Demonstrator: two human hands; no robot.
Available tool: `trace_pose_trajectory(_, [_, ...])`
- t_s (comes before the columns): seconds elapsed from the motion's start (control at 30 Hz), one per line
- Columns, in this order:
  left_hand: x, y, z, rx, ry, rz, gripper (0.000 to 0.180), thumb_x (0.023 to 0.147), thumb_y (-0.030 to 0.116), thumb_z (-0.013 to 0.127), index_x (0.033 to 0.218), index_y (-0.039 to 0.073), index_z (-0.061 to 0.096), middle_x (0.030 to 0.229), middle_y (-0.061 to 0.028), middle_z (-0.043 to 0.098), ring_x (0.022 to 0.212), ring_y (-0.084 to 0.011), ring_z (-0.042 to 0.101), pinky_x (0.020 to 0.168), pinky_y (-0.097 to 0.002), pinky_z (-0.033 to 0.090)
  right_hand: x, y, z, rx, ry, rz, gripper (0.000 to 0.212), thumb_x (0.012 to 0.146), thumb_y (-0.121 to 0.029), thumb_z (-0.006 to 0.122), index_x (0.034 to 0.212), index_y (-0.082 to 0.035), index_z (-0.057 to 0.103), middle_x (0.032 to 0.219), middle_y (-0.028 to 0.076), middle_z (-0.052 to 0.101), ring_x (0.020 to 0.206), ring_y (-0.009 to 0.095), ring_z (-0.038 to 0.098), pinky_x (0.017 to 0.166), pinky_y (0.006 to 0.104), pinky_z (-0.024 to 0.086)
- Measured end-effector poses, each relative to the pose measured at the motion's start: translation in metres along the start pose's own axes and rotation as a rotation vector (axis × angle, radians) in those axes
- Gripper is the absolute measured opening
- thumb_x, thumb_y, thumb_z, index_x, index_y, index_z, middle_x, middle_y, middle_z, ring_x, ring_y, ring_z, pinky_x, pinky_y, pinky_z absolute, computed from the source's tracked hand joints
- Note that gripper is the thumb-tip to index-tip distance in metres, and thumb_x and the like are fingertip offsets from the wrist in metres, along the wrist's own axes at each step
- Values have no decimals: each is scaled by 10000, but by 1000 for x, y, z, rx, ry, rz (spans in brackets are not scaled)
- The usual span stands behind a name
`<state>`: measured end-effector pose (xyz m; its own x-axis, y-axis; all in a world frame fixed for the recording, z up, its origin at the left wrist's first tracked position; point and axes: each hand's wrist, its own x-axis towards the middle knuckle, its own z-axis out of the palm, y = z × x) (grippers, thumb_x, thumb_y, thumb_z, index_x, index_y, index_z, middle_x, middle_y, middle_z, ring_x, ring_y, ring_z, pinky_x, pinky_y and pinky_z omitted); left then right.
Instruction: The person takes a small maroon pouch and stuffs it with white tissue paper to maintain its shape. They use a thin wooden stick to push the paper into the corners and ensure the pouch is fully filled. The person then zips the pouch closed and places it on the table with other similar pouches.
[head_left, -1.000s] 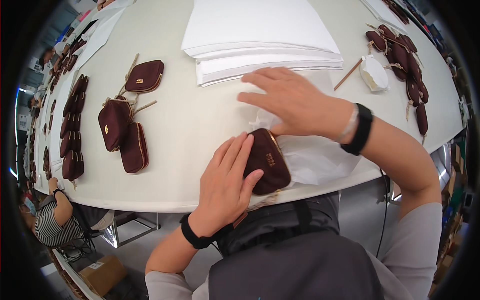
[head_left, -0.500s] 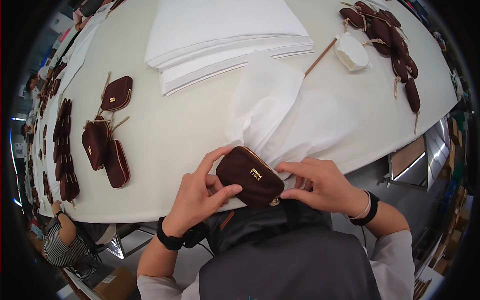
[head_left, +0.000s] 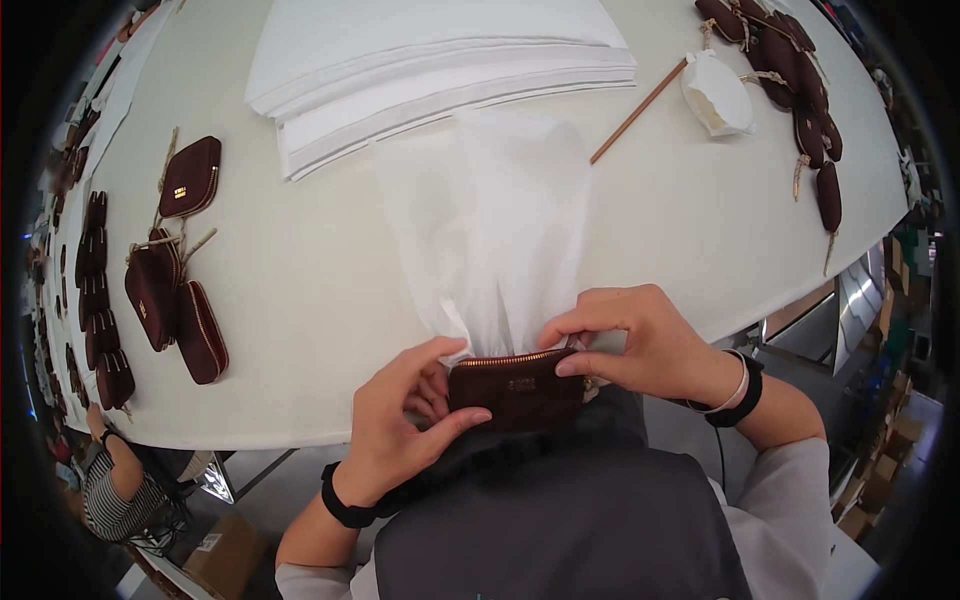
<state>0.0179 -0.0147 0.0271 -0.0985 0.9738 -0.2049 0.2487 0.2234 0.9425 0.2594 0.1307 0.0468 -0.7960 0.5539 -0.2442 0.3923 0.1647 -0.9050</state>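
A small dark maroon zip purse (head_left: 515, 400) is held between my two hands near the table's front edge, its gold zip side up and away from me. My left hand (head_left: 415, 405) grips its left end, thumb on the front. At the right end my right hand (head_left: 635, 345) pinches the top corner between thumb and fingers. White tissue paper (head_left: 490, 220) fans out over the table from behind the purse, gathered into folds at the zip. Whether the paper goes inside the purse is hidden.
A stack of white paper sheets (head_left: 440, 75) lies at the back. Several maroon purses (head_left: 190, 185) with cords rest on the left, more (head_left: 800, 80) at the far right. A brown stick (head_left: 640, 110) lies beside a white wrapped bundle (head_left: 717, 95). Another person's arm (head_left: 122, 462) shows at lower left.
The purse has turned level, its zip edge now facing up and away. My right hand has moved up from the lower right corner to the top edge. The paper has swung left and straightened.
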Motion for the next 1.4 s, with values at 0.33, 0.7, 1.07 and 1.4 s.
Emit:
trace_pose_trajectory(0.33, [5,0,-9,46,-200,-69,373,751,94,900,1089,78,744,675,4,534,593,-79,520,532,-247,459,-19,2,-9,-46,-72,85,390,817,-104,824,1185,-58,706,741,56,640,626,157,610,602,284,491])
trace_pose_trajectory(0.7, [36,29,-26,27,-777,-404,99,953,131,695,980,53,750,609,-44,652,493,-135,614,503,-288,458,-2,15,-9,-7,-591,-59,362,822,-109,705,1179,-54,679,793,106,685,709,254,652,663,368,529])
trace_pose_trajectory(1.07, [53,17,-22,-99,-696,-467,343,1071,232,554,871,-4,701,542,13,558,473,-30,501,473,-222,373,13,16,-23,51,-693,374,167,767,-137,603,739,20,552,586,82,546,508,212,561,490,363,458])
trace_pose_trajectory(1.4, [38,18,-29,-55,-636,-319,195,1015,193,653,1098,37,736,636,-15,621,572,-59,523,540,-255,407,6,15,-19,85,-552,248,100,777,-93,591,788,7,592,559,53,520,486,161,532,484,325,437])
